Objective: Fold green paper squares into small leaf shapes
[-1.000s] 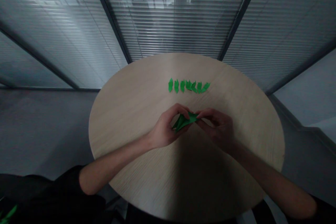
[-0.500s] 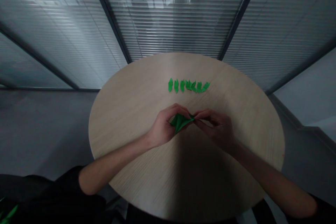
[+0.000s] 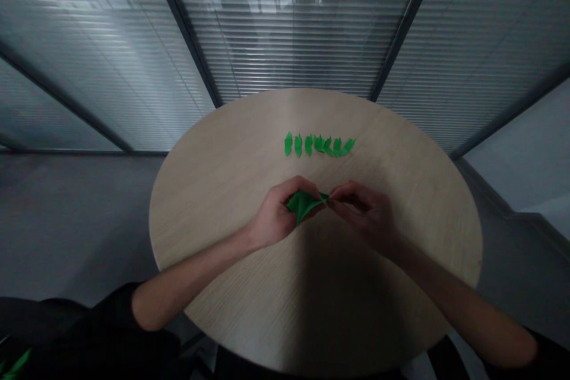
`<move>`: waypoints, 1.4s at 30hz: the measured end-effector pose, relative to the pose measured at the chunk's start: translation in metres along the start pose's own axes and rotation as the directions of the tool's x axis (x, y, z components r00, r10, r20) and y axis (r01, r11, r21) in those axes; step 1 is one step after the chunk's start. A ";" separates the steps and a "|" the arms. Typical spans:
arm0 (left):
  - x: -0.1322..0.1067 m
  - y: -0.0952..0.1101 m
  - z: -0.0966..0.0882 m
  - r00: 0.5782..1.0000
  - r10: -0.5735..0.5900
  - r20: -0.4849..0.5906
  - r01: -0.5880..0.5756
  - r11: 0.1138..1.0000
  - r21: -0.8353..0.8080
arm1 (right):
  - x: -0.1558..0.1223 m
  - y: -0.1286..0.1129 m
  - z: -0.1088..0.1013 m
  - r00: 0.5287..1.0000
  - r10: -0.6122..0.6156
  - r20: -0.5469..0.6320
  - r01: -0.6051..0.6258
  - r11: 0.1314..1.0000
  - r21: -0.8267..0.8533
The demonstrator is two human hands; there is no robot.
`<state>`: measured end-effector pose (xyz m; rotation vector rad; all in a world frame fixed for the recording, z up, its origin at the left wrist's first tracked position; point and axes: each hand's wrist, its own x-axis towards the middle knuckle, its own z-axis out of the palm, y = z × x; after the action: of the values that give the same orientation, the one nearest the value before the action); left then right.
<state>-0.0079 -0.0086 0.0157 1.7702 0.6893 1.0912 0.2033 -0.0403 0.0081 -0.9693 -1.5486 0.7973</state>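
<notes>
A folded green paper piece is held just above the middle of the round wooden table. My left hand wraps its fingers round the paper's left side. My right hand pinches the paper's right tip between thumb and fingers. Beyond the hands, a row of several small folded green paper pieces lies on the table.
Glass walls with closed blinds stand behind the table, with dark frame bars between the panes. Grey floor surrounds the table. A bit of green paper shows at the bottom left corner near my dark sleeve.
The hands drew slightly closer together and the paper has been folded tighter, with the right fingers now pinching its tip.
</notes>
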 end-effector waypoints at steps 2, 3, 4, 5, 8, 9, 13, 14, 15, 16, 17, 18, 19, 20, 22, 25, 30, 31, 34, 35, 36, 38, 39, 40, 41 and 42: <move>0.000 0.000 0.001 1.000 -0.015 0.004 0.015 1.000 -0.006 | 0.000 0.000 0.000 1.000 -0.005 0.006 0.005 1.000 0.014; 0.000 0.000 0.001 1.000 -0.022 0.001 0.022 1.000 -0.008 | 0.000 0.000 0.000 1.000 -0.005 0.011 0.005 1.000 0.020; 0.000 0.000 0.000 1.000 -0.029 -0.005 0.029 1.000 -0.010 | -0.001 0.000 0.000 1.000 -0.001 0.015 0.001 1.000 0.023; 0.000 0.000 0.000 0.999 -0.037 -0.011 0.037 0.999 -0.010 | -0.001 0.001 0.000 1.000 0.004 0.015 -0.005 1.000 0.027; 0.000 0.001 -0.001 0.998 -0.064 -0.026 0.064 0.998 0.006 | -0.002 0.001 0.000 0.999 0.034 0.014 -0.035 0.999 0.039; 0.000 0.001 -0.001 0.997 -0.071 -0.032 0.071 0.997 0.016 | -0.002 0.001 0.000 0.999 0.038 0.012 -0.039 0.998 0.040; 0.000 0.002 -0.001 0.995 -0.092 -0.045 0.093 0.995 0.027 | -0.002 0.000 0.001 1.000 -0.001 0.017 0.000 1.000 0.021; -0.001 0.002 0.000 0.994 -0.097 -0.045 0.098 0.995 0.018 | -0.002 -0.001 0.001 1.000 -0.015 0.020 0.015 1.000 0.018; -0.001 0.001 0.000 0.994 -0.103 -0.043 0.103 0.995 0.006 | -0.002 -0.001 0.001 0.999 -0.027 0.025 0.026 0.999 0.018; -0.001 0.001 0.001 0.993 -0.107 -0.042 0.107 0.994 -0.007 | -0.002 -0.001 0.001 0.999 -0.037 0.028 0.037 0.999 0.022; -0.001 0.001 0.001 0.993 -0.110 -0.044 0.109 0.994 -0.017 | -0.002 -0.001 0.001 0.998 -0.048 0.029 0.047 0.999 0.027; -0.001 0.001 0.001 0.993 -0.112 -0.046 0.111 0.994 -0.022 | -0.002 -0.001 0.002 0.998 -0.057 0.030 0.056 0.998 0.031; -0.002 0.001 0.001 0.992 -0.113 -0.048 0.111 0.993 -0.025 | -0.002 -0.001 0.002 0.998 -0.063 0.029 0.062 0.998 0.033; -0.002 0.000 0.001 0.992 -0.112 -0.049 0.111 0.993 -0.028 | -0.002 -0.001 0.002 0.997 -0.066 0.027 0.065 0.997 0.031; -0.002 0.001 0.001 0.993 -0.110 -0.046 0.109 0.994 -0.028 | -0.003 -0.002 0.002 0.998 -0.058 0.025 0.058 0.998 0.022; -0.003 0.001 0.001 0.994 -0.102 -0.036 0.101 0.994 -0.031 | -0.003 -0.002 0.002 1.000 -0.015 0.021 0.014 1.000 0.027; -0.003 0.002 0.001 0.995 -0.091 -0.028 0.090 0.995 -0.045 | -0.002 -0.002 0.002 0.994 0.105 0.011 -0.106 0.993 0.060; -0.003 0.002 0.001 0.996 -0.088 -0.029 0.087 0.995 -0.042 | -0.002 -0.002 0.002 0.992 0.123 0.010 -0.124 0.990 0.071; -0.002 0.002 0.001 0.996 -0.084 -0.041 0.082 0.996 -0.045 | -0.003 -0.001 0.001 0.988 0.151 0.031 -0.154 0.983 0.102; -0.002 0.002 0.001 0.995 -0.085 -0.048 0.083 0.995 -0.046 | -0.003 -0.001 0.001 0.988 0.151 0.042 -0.155 0.982 0.111; -0.002 0.003 0.001 0.995 -0.086 -0.055 0.084 0.995 -0.045 | -0.003 -0.001 0.000 0.988 0.148 0.049 -0.153 0.981 0.118; -0.001 0.003 0.001 0.994 -0.086 -0.062 0.084 0.996 -0.034 | -0.003 -0.001 0.000 0.990 0.133 0.049 -0.138 0.983 0.120; -0.001 0.004 0.001 0.995 -0.085 -0.060 0.084 0.996 -0.027 | -0.003 -0.001 0.000 0.991 0.122 0.044 -0.127 0.985 0.115; -0.001 0.004 0.001 0.995 -0.086 -0.057 0.084 0.996 -0.022 | -0.003 -0.001 0.001 0.993 0.109 0.041 -0.113 0.988 0.108; -0.001 0.004 0.001 0.995 -0.085 -0.054 0.084 0.996 -0.021 | -0.002 -0.001 0.001 0.995 0.095 0.038 -0.098 0.990 0.100; -0.001 0.004 0.001 0.995 -0.084 -0.052 0.083 0.996 -0.024 | -0.002 -0.001 0.001 0.996 0.081 0.034 -0.084 0.992 0.094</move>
<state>-0.0078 -0.0113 0.0190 1.6839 0.7741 1.0879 0.2022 -0.0427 0.0083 -0.9595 -1.4904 0.9396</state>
